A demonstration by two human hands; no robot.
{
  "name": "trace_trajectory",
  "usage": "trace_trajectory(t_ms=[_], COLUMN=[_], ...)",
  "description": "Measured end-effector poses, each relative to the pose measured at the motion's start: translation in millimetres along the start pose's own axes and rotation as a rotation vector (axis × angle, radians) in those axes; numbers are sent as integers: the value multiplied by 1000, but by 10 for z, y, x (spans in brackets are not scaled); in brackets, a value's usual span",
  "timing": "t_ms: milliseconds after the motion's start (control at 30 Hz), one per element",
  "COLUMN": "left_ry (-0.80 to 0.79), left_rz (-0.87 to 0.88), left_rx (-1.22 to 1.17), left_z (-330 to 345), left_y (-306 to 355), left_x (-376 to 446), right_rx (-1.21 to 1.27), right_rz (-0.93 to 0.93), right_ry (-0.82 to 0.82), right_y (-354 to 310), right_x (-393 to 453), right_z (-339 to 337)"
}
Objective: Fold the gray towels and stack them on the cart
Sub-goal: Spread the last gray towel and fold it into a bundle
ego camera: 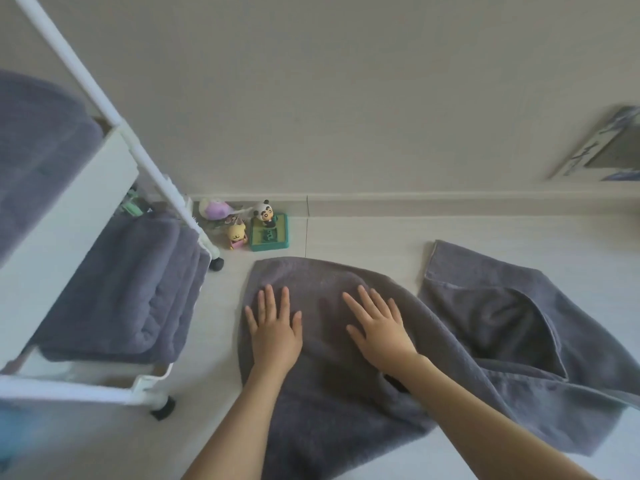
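A gray towel (332, 341) is pressed flat on the floor (363, 233) by the left hand (275, 327) and right hand (379, 329), fingers straight, apparently to smooth it for folding; folded towels (121, 292) are already stacked on the cart (62, 216) beside it.

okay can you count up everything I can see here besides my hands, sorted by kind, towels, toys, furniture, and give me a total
Gray towels: 4 (towel under the hands, loose towel on the floor, folded towel on the cart's lower shelf, one on the upper shelf)
Toy figures: 3 (panda, yellow figure, purple plush)
Green tray: 1
White cart: 1
Total: 9
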State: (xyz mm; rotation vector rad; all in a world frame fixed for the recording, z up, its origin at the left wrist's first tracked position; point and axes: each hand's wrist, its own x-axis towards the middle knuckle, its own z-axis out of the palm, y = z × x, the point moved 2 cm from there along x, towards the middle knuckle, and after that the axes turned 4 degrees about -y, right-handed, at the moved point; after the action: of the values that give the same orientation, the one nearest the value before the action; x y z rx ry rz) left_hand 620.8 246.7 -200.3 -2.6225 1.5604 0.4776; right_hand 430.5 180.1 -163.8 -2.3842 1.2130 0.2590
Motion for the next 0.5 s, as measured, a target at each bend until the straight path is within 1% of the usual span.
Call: trace_trajectory(t_ms=[100, 133, 167, 233, 333, 400, 500], left_ry=[46, 67, 86, 79, 69, 76, 92], left_rz=[27, 24, 18, -18, -45, 2, 59], left_rx=[-97, -111, -115, -136, -146, -94, -31], left_z=[-66, -46, 17, 161, 351, 424, 426], left_y=[231, 318, 388, 507, 553, 515, 412], left_x=[-205, -312, -391, -580, -840, -932, -924], right_rx=[-67, -81, -84, -100, -137, -162, -180], right_rz=[2, -10, -26, -28, 126, 179, 173], right_ry=[196, 237, 242, 181, 64, 42, 21], right_y=[-30, -21, -12, 52, 221, 285, 288], right_x=[-277, -381, -470, -622, -658, -584, -456], right_z=[-68, -46, -7, 157, 320, 319, 278])
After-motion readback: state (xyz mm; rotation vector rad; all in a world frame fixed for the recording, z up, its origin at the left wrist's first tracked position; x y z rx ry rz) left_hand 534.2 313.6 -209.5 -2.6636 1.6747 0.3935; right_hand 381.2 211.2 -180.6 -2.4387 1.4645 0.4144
